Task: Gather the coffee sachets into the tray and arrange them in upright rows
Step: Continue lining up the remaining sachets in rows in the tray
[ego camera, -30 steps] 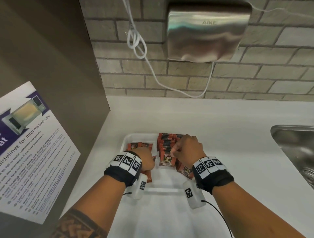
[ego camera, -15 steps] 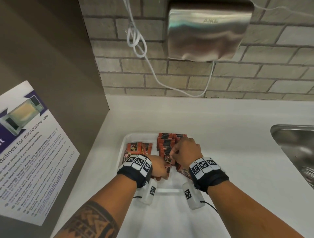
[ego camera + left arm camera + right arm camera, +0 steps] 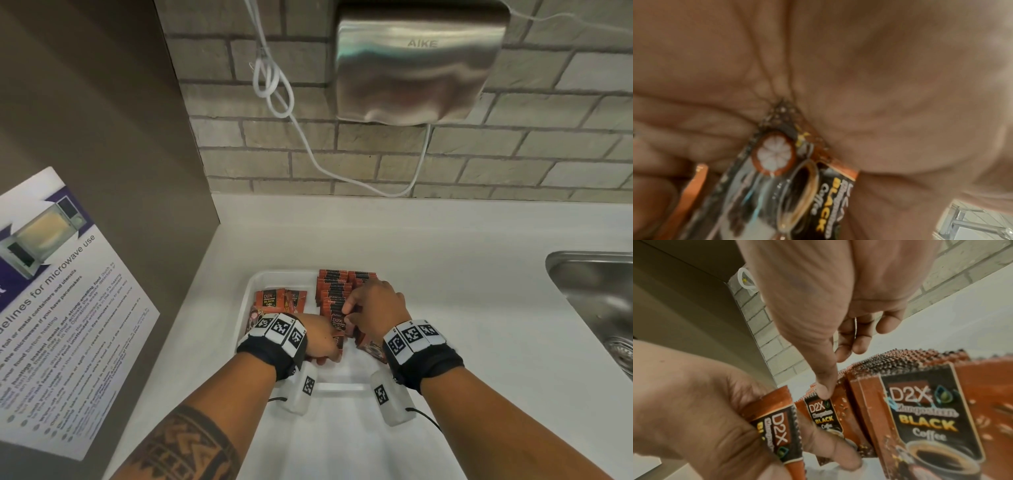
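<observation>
The white tray [image 3: 251, 301] sits on the worktop [image 3: 462, 308], below a wall-mounted hand dryer [image 3: 419, 68] and left of a steel sink [image 3: 596, 294]. Upright sachet rows [image 3: 337, 291] fill its far right part; loose sachets [image 3: 274, 299] lie at left. The left hand [image 3: 320, 339] blocks the tray centre, its grip closed around one coffee sachet [image 3: 777, 426]. Only the right-wrist view shows the right hand [image 3: 375, 308]: thumb pressing a row sachet's [image 3: 824, 415] top edge, fingers loosely curled.

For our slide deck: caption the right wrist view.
Right thumb steadies upright D2X sachets; left hand grips another.
</observation>
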The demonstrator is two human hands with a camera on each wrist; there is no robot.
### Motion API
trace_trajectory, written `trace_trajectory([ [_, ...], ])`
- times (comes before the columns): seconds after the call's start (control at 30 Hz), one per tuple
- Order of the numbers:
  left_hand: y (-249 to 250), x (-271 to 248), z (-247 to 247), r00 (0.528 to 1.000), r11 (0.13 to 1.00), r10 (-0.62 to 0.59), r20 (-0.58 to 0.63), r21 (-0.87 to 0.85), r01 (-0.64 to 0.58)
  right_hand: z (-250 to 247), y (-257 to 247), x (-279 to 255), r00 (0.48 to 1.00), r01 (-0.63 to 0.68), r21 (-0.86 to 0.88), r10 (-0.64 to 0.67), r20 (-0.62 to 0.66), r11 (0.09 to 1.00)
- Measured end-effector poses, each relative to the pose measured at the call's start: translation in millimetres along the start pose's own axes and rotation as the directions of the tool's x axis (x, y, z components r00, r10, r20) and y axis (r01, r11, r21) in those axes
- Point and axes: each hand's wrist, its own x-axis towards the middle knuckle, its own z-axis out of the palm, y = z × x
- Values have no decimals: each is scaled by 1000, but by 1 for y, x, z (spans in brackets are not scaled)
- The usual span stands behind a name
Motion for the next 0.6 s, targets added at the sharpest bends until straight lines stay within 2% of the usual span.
trace_trajectory([
  [0.23, 1, -4, 0, 1000, 1000, 15, -3, -11, -15, 0, 2, -1, 1000, 15, 7, -15, -9, 1000],
  [0.4, -7, -11, -5, 999, 988, 47, 8, -145, -45, -9, 6, -6, 997, 54, 84, -49, -59, 995],
  [0.5, -22, -18, -11, 989, 905, 145, 15, -406, -126, -18, 12, -16, 991, 97, 170, -78, -111, 981],
  [0.6, -34, -24, -13, 957, 764, 276, -90, -583, -275, -27, 11, -33, 988, 139, 304, -110, -112, 942],
])
